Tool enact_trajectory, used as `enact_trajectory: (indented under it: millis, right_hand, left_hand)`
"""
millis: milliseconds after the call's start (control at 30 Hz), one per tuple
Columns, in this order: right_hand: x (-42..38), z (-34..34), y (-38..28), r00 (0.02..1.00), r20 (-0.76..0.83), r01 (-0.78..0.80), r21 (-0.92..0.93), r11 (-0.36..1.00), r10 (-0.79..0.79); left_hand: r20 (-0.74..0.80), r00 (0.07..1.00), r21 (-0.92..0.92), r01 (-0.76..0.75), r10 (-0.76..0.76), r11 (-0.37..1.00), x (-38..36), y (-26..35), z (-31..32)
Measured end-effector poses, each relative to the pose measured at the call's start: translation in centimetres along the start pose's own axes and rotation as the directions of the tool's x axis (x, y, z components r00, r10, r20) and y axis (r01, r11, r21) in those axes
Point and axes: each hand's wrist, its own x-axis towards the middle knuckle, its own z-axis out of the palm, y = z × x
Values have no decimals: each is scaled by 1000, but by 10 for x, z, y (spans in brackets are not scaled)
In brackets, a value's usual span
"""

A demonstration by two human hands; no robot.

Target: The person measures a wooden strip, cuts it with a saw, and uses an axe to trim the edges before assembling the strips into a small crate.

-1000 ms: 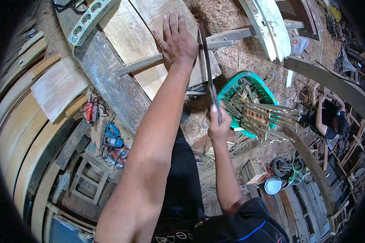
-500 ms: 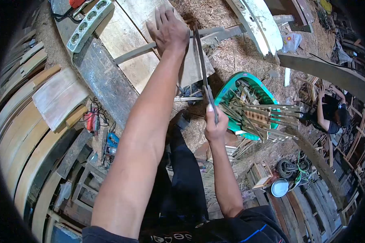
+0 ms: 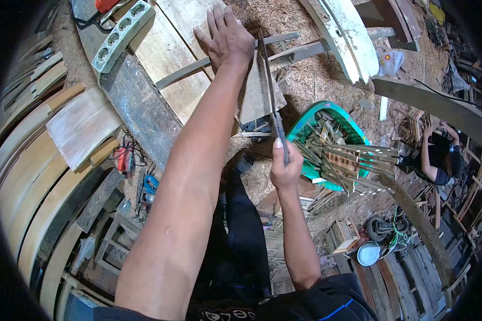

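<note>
My left hand point(image 3: 227, 43) lies flat with fingers spread on a narrow wooden strip point(image 3: 185, 74), pressing it against the pale boards point(image 3: 168, 48) of the workbench. The strip sticks out past the hand on both sides. In my right hand point(image 3: 286, 165), closed with the thumb along the top, is the handle of a handsaw point(image 3: 269, 80). Its thin blade, seen nearly edge-on, points away from me and crosses the strip just right of my left hand.
A green basket point(image 3: 305, 120) of wood offcuts stands right of the saw. A power strip point(image 3: 124, 33) rests on the bench's left side. Curved planks point(image 3: 29, 198) are stacked at left. Another person point(image 3: 442, 155) sits at far right. Sawdust covers the floor.
The surroundings have shifted slightly right and down in view. The saw blade is tilted a little differently, and my left fingers look more spread. Both hands remain near the same strip.
</note>
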Motion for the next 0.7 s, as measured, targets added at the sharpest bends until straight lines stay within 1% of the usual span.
enact_trajectory:
  millis: [67, 167, 233, 300, 333, 367, 433, 533, 567, 700]
  right_hand:
    - [-4, -10, -3, 998, 5, -61, 35, 997, 61]
    - [-11, -24, 11, 999, 33, 9, -19, 1000, -9]
    - [6, -20, -7, 999, 49, -8, -41, 999, 10]
    - [40, -6, -36, 996, 73, -53, -38, 998, 55]
    - [62, 1, -48, 997, 76, 13, -69, 998, -7]
    - [68, 4, -49, 997, 81, 20, -80, 997, -13]
    - [76, 11, -50, 997, 74, 40, -102, 994, -32]
    - [22, -7, -43, 998, 69, -9, -65, 998, 14]
    - [19, -9, -42, 997, 74, -22, -61, 998, 26]
    - [70, 17, -74, 996, 79, -43, -70, 997, 48]
  left_hand:
    - [-64, 998, -55, -3, 0, 998, -1, 2, 1]
    - [-92, 994, -179, 50, -67, 983, -2, 6, -7]
    - [-68, 995, -124, 69, -78, 990, 1, 5, -8]
    - [-41, 996, -49, 79, -81, 996, 0, 6, -8]
    - [-34, 995, -31, 95, -96, 995, 0, 8, -9]
    - [-20, 995, -4, 100, -100, 995, -2, 8, -11]
    - [7, 996, 36, 94, -94, 995, 1, 11, -14]
    - [58, 994, 79, 92, -97, 993, 0, 12, -14]
    - [60, 993, 96, 98, -104, 991, 2, 12, -13]
    - [115, 986, 128, 107, -122, 986, 5, 14, -18]
